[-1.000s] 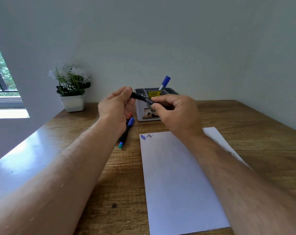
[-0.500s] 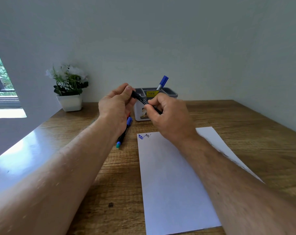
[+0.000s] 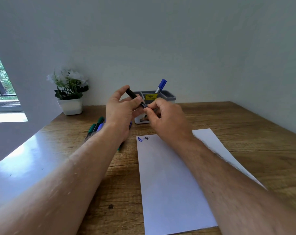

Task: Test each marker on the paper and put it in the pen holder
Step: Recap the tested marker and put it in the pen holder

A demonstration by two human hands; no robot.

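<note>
Holding a black marker [image 3: 136, 98] between them above the counter [image 3: 228, 119], both hands work in front of the pen holder [image 3: 167, 96]. Left hand [image 3: 121, 109]: fingers curled, pinching the marker's upper end. Right hand [image 3: 166, 119]: fingers curled, pinching its lower end. One blue marker [image 3: 161, 85] stands in the holder. The paper [image 3: 171, 175] lies below the hands and carries two scribbles [image 3: 143, 139]. Spare markers [image 3: 94, 127] lie left of the left wrist, near a potted plant [image 3: 70, 92]

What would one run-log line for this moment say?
left hand: grips black marker | right hand: pinches it | pen holder: blue marker inside
</note>
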